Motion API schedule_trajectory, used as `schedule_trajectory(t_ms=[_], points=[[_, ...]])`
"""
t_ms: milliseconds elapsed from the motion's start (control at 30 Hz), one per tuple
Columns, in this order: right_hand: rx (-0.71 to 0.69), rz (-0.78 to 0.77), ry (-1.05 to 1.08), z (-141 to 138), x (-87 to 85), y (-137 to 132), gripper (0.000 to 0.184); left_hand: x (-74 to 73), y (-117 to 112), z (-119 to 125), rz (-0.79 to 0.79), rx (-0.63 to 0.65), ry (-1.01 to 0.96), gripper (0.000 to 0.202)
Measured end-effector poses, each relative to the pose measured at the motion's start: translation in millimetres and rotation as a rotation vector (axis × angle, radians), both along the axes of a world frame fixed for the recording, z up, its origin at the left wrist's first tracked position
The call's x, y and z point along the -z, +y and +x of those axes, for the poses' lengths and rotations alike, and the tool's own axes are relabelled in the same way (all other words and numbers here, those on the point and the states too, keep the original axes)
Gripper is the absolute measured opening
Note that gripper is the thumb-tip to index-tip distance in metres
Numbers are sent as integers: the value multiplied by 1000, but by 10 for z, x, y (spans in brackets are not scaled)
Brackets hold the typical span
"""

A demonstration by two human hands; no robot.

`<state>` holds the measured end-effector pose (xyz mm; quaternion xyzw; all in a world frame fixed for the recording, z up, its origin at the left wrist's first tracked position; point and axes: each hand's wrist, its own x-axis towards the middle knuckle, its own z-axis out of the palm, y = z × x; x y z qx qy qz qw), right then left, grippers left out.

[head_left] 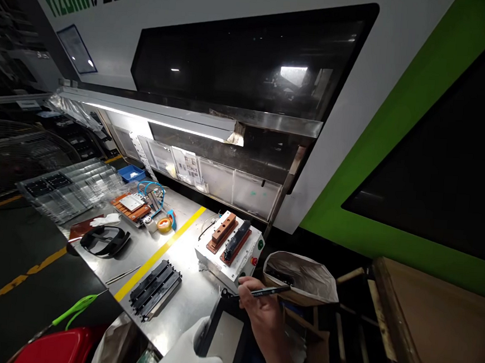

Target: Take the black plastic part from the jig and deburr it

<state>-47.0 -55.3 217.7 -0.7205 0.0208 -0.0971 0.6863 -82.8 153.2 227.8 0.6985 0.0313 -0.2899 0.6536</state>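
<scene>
Item: black frame part (225,328) held at the bench edge, pen-like tool (265,291) applied to its top corner.

Your left hand (191,353), in a white glove, is closed on the frame's lower left edge at 6 o'clock; the frame's long axis runs toward 12 to 1 o'clock. Your right hand (263,314), bare, pinches the tool, which lies nearly level, its tip pointing to 9 o'clock and resting at the frame's upper corner; this hand is the nearer to that corner. White fixture box (228,253) at 11 o'clock, just beyond the frame, carries an orange block and a black part. Open lined bag (302,278) at 1 o'clock, just beside the right hand; some dark pieces inside, otherwise unclear. Stack of black parts (155,289) on the steel bench (186,306) at 9 o'clock.
</scene>
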Motion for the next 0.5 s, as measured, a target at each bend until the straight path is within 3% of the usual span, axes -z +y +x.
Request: schedule_trajectory(t_ms=[300, 500], points=[[25, -74, 151, 100, 43, 33, 48, -68, -77, 42, -80, 39, 40, 39], [263, -30, 143, 19, 63, -48, 46, -109, -132, 58, -159, -79, 53, 52]])
